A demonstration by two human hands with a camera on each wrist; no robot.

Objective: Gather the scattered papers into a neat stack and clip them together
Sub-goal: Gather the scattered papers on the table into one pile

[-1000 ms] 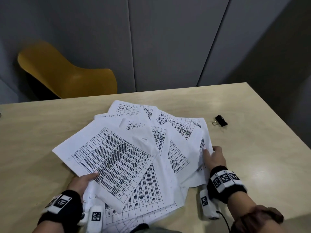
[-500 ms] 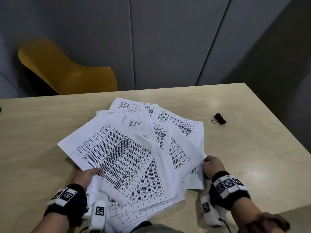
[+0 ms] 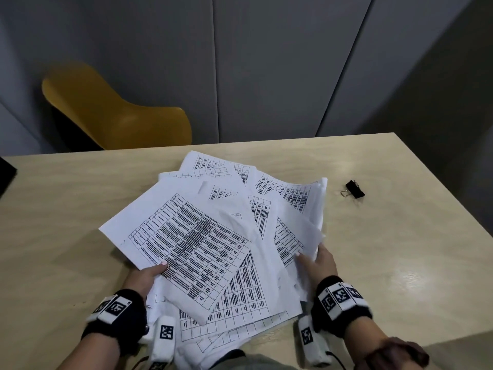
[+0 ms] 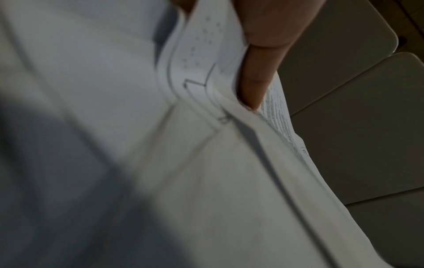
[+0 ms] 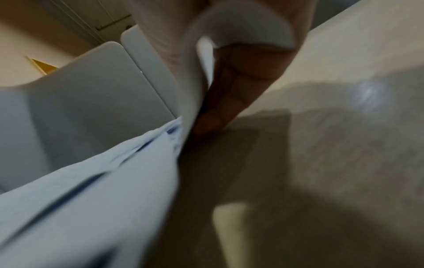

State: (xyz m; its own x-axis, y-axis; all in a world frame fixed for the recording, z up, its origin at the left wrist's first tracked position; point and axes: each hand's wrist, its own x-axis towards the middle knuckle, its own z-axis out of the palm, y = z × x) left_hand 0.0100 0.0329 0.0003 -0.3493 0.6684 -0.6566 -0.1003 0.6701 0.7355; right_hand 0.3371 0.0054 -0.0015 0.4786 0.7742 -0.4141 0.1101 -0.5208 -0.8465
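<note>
A loose fan of white printed papers lies on the light wooden table, sheets overlapping at different angles. My left hand grips the fan's left near edge, thumb on top of the top sheet; in the left wrist view a finger presses against the paper edges. My right hand grips the right edge, where the sheets curl upward; the right wrist view shows fingers under the lifted papers. A black binder clip lies apart on the table, beyond the papers to the right.
A yellow chair stands behind the table's far edge at the left. Grey wall panels close off the back. A dark object shows at the table's left edge. The table's right edge runs diagonally past the clip.
Both hands have pushed the sheets inward and the fan has narrowed. The right hand has slid toward me along the right edge, and the sheets there now curl up.
</note>
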